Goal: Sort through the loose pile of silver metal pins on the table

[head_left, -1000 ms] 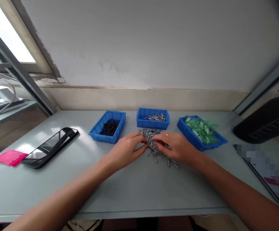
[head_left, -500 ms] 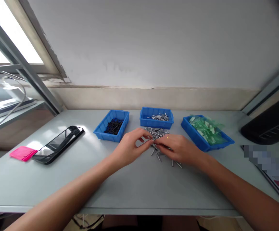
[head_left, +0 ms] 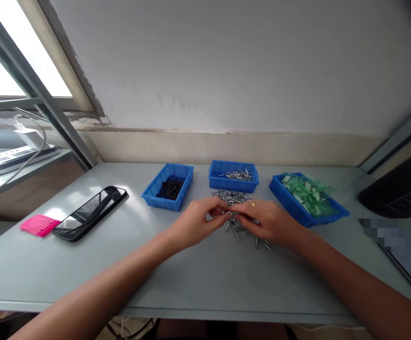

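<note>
My left hand [head_left: 200, 222] and my right hand [head_left: 267, 219], which wears a gold ring, meet fingertip to fingertip over a loose pile of thin silver metal pins [head_left: 232, 196] on the grey table. Thumb and fingers of each hand are pinched together. Whatever lies between them is too small and too covered to make out. Several pins [head_left: 234, 231] stick out below the fingers, and more [head_left: 262, 242] lie under my right hand. Just behind the pile stands a blue bin [head_left: 233, 185] holding similar silver pins [head_left: 240, 175].
Left of the pile is a blue bin [head_left: 161, 203] of thin black pieces [head_left: 171, 188]. On the right, another blue bin [head_left: 294, 208] holds green plastic bags [head_left: 308, 193]. A black-framed glossy device [head_left: 90, 212] touches a pink packet [head_left: 39, 225]. A dark cylindrical object [head_left: 397, 186] stands far right.
The whole view has shifted slightly. My fingertips stay together over the pile, with the left fingers curled in a little closer to the right ones. The bins keep their places.
</note>
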`<state>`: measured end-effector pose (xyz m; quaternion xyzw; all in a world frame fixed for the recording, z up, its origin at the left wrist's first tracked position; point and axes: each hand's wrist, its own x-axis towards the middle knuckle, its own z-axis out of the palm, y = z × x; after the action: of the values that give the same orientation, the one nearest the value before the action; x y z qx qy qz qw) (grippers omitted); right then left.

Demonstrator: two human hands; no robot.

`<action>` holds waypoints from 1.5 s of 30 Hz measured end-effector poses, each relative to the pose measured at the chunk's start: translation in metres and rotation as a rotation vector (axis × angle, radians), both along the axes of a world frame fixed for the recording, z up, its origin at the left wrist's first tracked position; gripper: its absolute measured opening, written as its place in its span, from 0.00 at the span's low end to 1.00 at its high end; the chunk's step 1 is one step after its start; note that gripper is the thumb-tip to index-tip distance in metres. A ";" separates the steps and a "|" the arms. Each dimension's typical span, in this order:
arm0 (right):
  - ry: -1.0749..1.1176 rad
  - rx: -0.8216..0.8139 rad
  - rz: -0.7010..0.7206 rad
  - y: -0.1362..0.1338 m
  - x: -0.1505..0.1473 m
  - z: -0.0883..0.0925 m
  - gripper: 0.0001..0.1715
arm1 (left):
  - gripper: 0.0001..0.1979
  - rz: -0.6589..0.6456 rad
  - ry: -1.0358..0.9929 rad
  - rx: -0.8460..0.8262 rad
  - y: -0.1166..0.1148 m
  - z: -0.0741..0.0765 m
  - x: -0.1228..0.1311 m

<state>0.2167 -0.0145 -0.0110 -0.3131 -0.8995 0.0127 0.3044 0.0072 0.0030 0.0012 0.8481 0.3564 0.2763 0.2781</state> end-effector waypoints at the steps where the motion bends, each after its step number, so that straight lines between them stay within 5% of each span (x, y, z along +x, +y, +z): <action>1: -0.002 0.002 -0.001 0.000 0.000 0.000 0.13 | 0.06 0.005 -0.006 0.010 0.000 0.000 0.000; 13: -0.082 -0.019 0.004 -0.002 -0.004 -0.001 0.12 | 0.05 0.025 -0.210 -0.046 0.001 0.003 0.000; 19: 0.083 0.011 -0.097 -0.001 0.001 0.002 0.14 | 0.06 0.055 -0.068 -0.053 0.002 0.000 0.001; 29: -0.034 -0.006 -0.042 0.005 0.000 -0.001 0.10 | 0.06 0.057 -0.030 -0.010 0.002 0.000 0.001; 36: 0.005 -0.052 -0.168 0.005 0.005 0.004 0.07 | 0.08 0.061 -0.013 0.037 0.004 0.002 -0.001; 45: -0.036 -0.107 -0.144 0.005 0.005 0.004 0.07 | 0.08 0.063 0.002 0.098 0.004 0.001 -0.002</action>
<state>0.2221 -0.0095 -0.0071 -0.3928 -0.8781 0.0330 0.2711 0.0055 0.0069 0.0021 0.8493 0.3693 0.3012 0.2269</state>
